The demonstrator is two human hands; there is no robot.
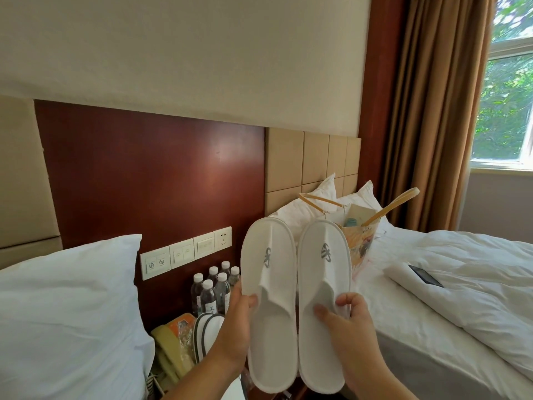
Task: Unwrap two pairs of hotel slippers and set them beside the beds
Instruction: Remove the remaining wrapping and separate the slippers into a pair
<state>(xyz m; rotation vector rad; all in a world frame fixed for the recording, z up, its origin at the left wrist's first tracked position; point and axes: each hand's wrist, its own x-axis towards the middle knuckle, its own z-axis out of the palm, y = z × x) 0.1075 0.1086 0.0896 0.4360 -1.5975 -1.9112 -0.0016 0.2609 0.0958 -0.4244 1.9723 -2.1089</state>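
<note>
- Slippers: two white, unwrapped, held upright side by side, toes at 12 o'clock, between the beds.
- Left hand (pixel 236 321) clamped on left slipper (pixel 269 301) at its opening edge.
- Right hand (pixel 350 321) clamped on right slipper (pixel 324 301).
- Second pair (pixel 206 330) on the counter (pixel 173 368), at 8 o'clock, beside water bottles (pixel 215 290).

Two flat white terry hotel slippers are held side by side, each with a grey embroidered emblem on its upper: one on the left slipper (pixel 268 290), one on the right slipper (pixel 324 290). The emblem is a looping monogram, not legible as letters. The cream wall switch panel (pixel 155 263) bears small round icons, too small to read. Labels on the clear plastic water bottles (pixel 215 290) show dark characters, unreadable.
</note>
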